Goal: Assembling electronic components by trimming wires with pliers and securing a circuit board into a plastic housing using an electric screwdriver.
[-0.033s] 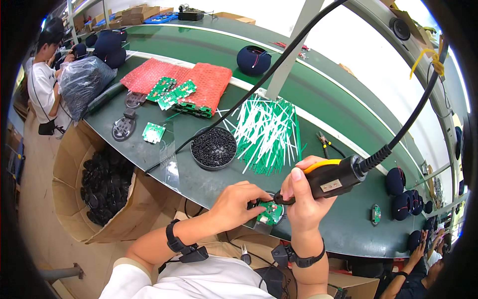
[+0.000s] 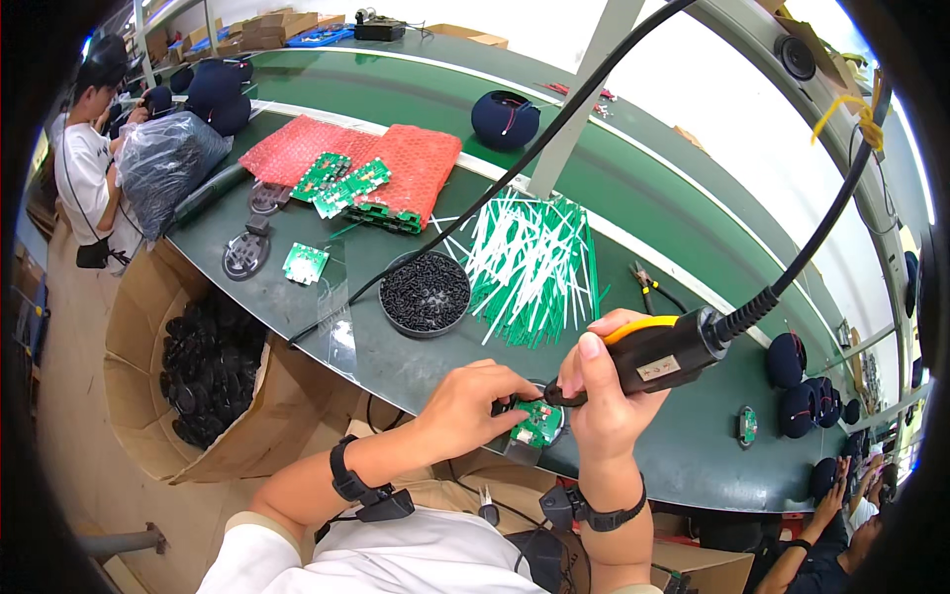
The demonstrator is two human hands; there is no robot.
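My right hand [image 2: 611,401] is wrapped round a black electric screwdriver [image 2: 658,361] with a yellow lever and a thick cord at its back end. Its dark tip points left, at the upper edge of a small green circuit board [image 2: 537,426]. That board sits on a dark round base at the near table edge, mostly covered by the board and my fingers. With thumb and fingertips my left hand [image 2: 467,411] grips the board's left side. Just beyond my hands stands a round dish of small black screws [image 2: 426,332].
White and green strips [image 2: 529,262] lie heaped behind the dish, with pliers [image 2: 645,285] to their right. Circuit boards rest on red bubble wrap [image 2: 426,163]. A cardboard box [image 2: 139,366] of black parts stands left. The screwdriver's cord [image 2: 831,218] rises right. Co-workers sit at both ends.
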